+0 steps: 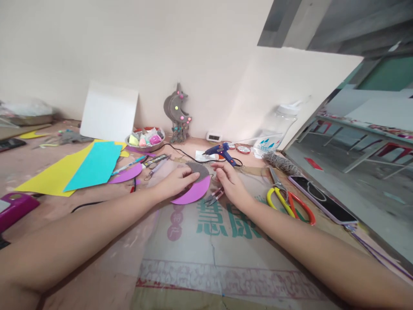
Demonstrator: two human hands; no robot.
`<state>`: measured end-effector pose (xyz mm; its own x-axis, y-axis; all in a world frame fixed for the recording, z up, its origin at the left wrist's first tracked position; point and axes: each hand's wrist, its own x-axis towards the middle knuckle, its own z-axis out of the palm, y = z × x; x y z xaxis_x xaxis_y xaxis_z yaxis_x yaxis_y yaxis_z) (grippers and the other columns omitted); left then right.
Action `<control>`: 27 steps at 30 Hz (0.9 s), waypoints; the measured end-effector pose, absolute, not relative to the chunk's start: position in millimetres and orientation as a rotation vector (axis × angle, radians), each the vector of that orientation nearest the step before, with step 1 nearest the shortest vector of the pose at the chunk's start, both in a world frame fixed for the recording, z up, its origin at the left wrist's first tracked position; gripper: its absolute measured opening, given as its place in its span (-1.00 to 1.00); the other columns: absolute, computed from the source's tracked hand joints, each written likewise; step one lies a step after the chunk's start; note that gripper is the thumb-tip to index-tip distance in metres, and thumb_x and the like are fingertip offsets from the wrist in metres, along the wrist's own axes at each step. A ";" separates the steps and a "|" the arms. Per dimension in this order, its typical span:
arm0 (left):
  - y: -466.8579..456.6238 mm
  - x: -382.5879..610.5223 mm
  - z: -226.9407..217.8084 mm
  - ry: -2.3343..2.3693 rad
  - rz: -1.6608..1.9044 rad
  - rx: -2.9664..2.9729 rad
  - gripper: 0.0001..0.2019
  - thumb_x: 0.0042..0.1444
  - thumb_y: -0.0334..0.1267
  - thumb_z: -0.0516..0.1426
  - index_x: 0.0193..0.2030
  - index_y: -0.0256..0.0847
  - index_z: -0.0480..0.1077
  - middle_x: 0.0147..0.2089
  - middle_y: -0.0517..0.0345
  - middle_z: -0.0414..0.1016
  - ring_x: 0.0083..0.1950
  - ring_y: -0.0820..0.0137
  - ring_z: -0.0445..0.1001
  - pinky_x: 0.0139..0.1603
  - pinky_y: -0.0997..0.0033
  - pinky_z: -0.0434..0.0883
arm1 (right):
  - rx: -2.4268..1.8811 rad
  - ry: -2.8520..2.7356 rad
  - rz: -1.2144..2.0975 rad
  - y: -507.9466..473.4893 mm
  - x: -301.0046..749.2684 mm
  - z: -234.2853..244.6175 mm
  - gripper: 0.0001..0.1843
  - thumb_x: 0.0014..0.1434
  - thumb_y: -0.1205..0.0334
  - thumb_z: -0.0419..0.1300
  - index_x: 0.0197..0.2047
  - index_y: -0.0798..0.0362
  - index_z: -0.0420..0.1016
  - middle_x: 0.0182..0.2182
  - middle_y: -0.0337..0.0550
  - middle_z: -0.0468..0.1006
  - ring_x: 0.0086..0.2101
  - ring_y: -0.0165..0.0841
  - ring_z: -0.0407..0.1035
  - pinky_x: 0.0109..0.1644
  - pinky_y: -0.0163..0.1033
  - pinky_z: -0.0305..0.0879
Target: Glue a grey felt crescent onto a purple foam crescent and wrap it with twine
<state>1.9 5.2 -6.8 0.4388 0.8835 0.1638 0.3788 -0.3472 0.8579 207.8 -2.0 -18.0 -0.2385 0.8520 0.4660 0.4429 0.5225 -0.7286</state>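
Observation:
My left hand (176, 181) lies flat, fingers stretched, pressing on a grey crescent (200, 169) that sits on a purple crescent-shaped foam piece (195, 191). My right hand (229, 181) rests just to the right of these pieces, fingers loosely extended towards the grey crescent's edge, holding nothing. Small red thread snips (214, 196) lie on the cardboard (206, 241) between my hands. A blue hot glue gun (221, 152) stands just beyond my right hand.
Yellow-and-red scissors (287, 200) and a phone (322, 199) lie to the right, near a ball of twine (281, 162). Yellow and teal foam sheets (80, 168), pens and a bowl of coloured bits (146, 140) are at left. A finished moon ornament (177, 112) leans on the wall.

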 end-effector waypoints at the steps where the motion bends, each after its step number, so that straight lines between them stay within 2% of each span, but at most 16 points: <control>1: 5.4 2.0 -7.7 1.058 0.826 1.909 -0.62 0.13 0.06 -0.02 -0.51 -0.23 0.19 -0.54 0.28 0.23 -0.49 0.50 0.23 -0.47 0.50 0.17 | -1.075 -1.863 0.556 -2.0 207.4 -18.6 -0.64 0.28 0.00 -0.09 -0.02 0.00 0.33 -0.20 -0.08 0.41 -0.19 -0.30 0.32 -0.11 -0.15 0.29; 7: 6.0 2.8 -10.3 1.069 0.786 1.833 -0.61 0.11 0.08 -0.01 -0.50 -0.22 0.17 -0.56 0.30 0.22 -0.54 0.52 0.20 -0.51 0.51 0.15 | -1.012 -1.938 0.483 -6.3 204.5 -15.4 -0.72 0.28 0.07 -0.05 -0.06 -0.01 0.35 -0.11 -0.06 0.40 -0.05 -0.28 0.28 0.05 -0.12 0.19; 27: 6.9 2.7 -10.0 1.039 0.818 1.871 -0.59 0.11 0.08 0.00 -0.53 -0.23 0.17 -0.56 0.30 0.20 -0.53 0.53 0.19 -0.51 0.51 0.13 | -1.016 -1.994 0.489 -9.3 203.1 -11.8 -0.72 0.30 0.13 -0.08 -0.03 0.03 0.32 -0.11 -0.06 0.41 -0.06 -0.30 0.30 0.03 -0.15 0.22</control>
